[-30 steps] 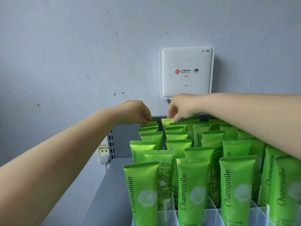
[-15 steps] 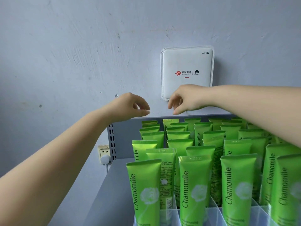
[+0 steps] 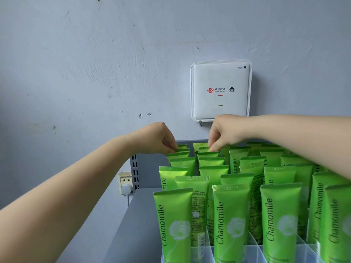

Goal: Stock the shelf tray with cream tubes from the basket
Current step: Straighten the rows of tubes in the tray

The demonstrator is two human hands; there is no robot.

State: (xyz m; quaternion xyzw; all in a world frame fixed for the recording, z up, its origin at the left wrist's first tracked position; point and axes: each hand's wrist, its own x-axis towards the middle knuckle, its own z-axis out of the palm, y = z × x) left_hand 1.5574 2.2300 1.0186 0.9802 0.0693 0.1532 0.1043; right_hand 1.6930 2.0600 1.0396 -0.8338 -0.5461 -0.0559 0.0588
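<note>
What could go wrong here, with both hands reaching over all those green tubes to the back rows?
1. The right forearm passes low over the upright cream tubes; a dip could probably knock several over.
2. The left hand and right hand each pinch a tube top at the back of the packed tray; tugging one may drag or tilt its close neighbours.
3. The second tube in the left row faces backwards, so the display could stay uneven.

A grey shelf (image 3: pixel 136 221) carries a clear divided tray (image 3: pixel 254 251) of tubes (image 3: pixel 230 217).
</note>
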